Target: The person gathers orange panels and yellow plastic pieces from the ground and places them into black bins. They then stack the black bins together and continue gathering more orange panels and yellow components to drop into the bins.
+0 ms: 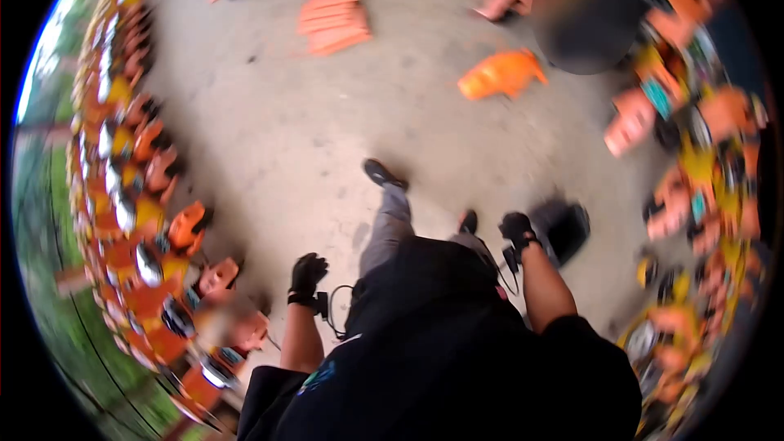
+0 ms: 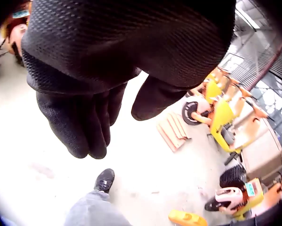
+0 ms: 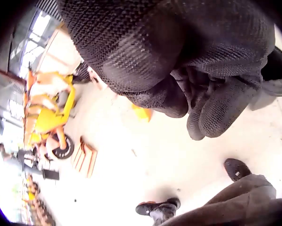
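Note:
Both hands wear black gloves and hold nothing. In the head view the left hand (image 1: pixel 308 273) hangs beside the body, over the floor; its fingers (image 2: pixel 68 125) are loosely bent and its thumb stands apart in the left wrist view. On the other side the right hand (image 1: pixel 517 229) hangs next to a dark open container (image 1: pixel 563 229), and whether they touch is unclear. Loosely curled fingers of the right hand (image 3: pixel 178 52) show in the right wrist view. An orange moulded part (image 1: pixel 500 73) lies on the floor ahead, and a stack of orange panels (image 1: pixel 335 20) lies farther off.
A long row of orange and yellow scooters (image 1: pixel 139 237) lines the left side. More scooters (image 1: pixel 678 196) stand along the right, near a large dark, blurred round shape (image 1: pixel 588 16). A person (image 3: pixel 11 157) is visible far off in the right wrist view.

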{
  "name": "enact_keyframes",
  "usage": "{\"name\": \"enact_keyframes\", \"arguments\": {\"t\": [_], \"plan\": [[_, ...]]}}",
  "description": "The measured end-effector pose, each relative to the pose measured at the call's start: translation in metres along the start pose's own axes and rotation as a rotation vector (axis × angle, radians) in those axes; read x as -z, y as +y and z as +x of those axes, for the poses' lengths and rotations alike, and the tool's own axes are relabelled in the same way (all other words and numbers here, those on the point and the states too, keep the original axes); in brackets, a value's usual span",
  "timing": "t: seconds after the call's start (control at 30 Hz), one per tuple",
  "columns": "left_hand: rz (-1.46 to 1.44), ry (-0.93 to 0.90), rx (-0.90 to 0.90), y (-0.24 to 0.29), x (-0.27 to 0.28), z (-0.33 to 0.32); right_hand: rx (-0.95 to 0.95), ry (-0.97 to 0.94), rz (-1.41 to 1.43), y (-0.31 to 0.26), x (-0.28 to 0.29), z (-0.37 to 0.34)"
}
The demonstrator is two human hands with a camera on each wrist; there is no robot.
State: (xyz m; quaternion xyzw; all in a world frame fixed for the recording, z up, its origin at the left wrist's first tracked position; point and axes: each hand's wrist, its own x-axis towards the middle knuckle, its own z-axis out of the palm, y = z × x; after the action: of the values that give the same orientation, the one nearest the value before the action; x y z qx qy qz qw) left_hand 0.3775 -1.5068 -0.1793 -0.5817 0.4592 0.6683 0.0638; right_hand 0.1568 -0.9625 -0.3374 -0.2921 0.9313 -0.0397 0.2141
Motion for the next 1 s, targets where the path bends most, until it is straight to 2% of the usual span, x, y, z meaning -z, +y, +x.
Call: {"name": "enact_keyframes", "arguments": {"t": [0.03, 0.07, 0.1, 0.13, 0.17, 0.2, 0.23, 0.27, 0.3, 0.33, 0.4, 0.43, 0.47, 0.5, 0.53, 0.6, 0.67, 0.7, 0.73, 0.8, 0.83, 0.87, 0.93, 0.97, 1.0], "plan": [[-0.113, 0.000, 0.063, -0.005, 0.008, 0.011, 0.204, -0.012, -0.015, 0.002, 0.011, 0.029], [-0.154, 0.045, 0.101, -0.013, 0.015, 0.023, 0.087, -0.122, 0.460, 0.002, 0.020, 0.052], [-0.231, 0.092, 0.175, -0.018, 0.024, 0.035, -0.238, -0.329, 1.154, -0.018, 0.070, 0.075], [-0.298, 0.125, 0.255, -0.030, 0.033, 0.050, -0.679, -0.352, 1.740, -0.022, 0.085, 0.099], [0.303, -0.029, -0.163, -0.124, 0.109, 0.135, -0.608, -0.371, 1.686, -0.024, 0.103, 0.119], [-0.266, 0.160, 0.356, -0.043, 0.052, 0.072, -0.542, -0.391, 1.633, -0.019, 0.110, 0.139], [-0.361, 0.103, 0.375, -0.038, 0.054, 0.081, -0.528, -0.398, 1.617, -0.022, 0.127, 0.164], [-0.447, 0.040, 0.385, -0.027, 0.058, 0.092, -0.648, -0.283, 1.499, -0.040, 0.156, 0.187], [-0.299, 0.244, 0.307, 0.020, 0.038, 0.080, -0.776, -0.174, 1.374, -0.065, 0.173, 0.206], [-0.315, 0.240, 0.266, 0.033, 0.045, 0.094, -0.695, -0.230, 1.507, -0.045, 0.153, 0.225], [-0.245, 0.242, 0.157, 0.075, 0.045, 0.111, -0.649, -0.196, 1.323, -0.070, 0.189, 0.252], [-0.220, 0.206, 0.145, 0.102, 0.039, 0.114, -0.580, -0.337, 1.315, -0.063, 0.185, 0.274], [-0.202, 0.169, 0.115, 0.143, 0.026, 0.116, -0.572, -0.329, 1.311, -0.069, 0.196, 0.293], [-0.197, 0.259, 0.111, 0.190, -0.002, 0.102, -0.638, -0.291, 1.306, -0.080, 0.205, 0.305], [-0.194, 0.271, 0.117, 0.203, -0.006, 0.115, -0.711, -0.268, 1.304, -0.084, 0.205, 0.315], [-0.268, 0.098, 0.021, 0.225, -0.004, 0.138, -0.714, -0.323, 1.287, -0.077, 0.206, 0.342], [-0.284, 0.148, 0.013, 0.248, -0.008, 0.156, -0.349, -0.553, 1.040, -0.049, 0.181, 0.381], [-0.342, 0.093, 0.028, 0.245, 0.004, 0.176, -0.488, -0.429, 1.125, -0.070, 0.206, 0.396], [-0.402, 0.038, 0.037, 0.246, 0.007, 0.189, -0.474, -0.436, 1.115, -0.077, 0.223, 0.417], [-0.324, 0.300, 0.103, 0.264, -0.007, 0.196, -0.796, -0.404, 1.227, -0.083, 0.245, 0.466], [-0.344, 0.299, 0.134, 0.261, -0.001, 0.203, -0.460, -0.617, 1.070, -0.068, 0.248, 0.492], [-0.415, 0.271, 0.179, 0.257, 0.004, 0.207, -0.456, -0.632, 1.062, -0.058, 0.249, 0.515], [-0.455, 0.290, 0.300, 0.266, 0.001, 0.215, 0.327, -0.347, 0.202, -0.067, 0.291, 0.573], [-0.427, 0.362, 0.322, 0.281, -0.008, 0.219, 0.002, -0.438, 0.615, -0.068, 0.298, 0.607], [-0.507, 0.212, 0.286, 0.259, 0.012, 0.242, -0.342, -0.520, 1.019, -0.068, 0.300, 0.639]]}}
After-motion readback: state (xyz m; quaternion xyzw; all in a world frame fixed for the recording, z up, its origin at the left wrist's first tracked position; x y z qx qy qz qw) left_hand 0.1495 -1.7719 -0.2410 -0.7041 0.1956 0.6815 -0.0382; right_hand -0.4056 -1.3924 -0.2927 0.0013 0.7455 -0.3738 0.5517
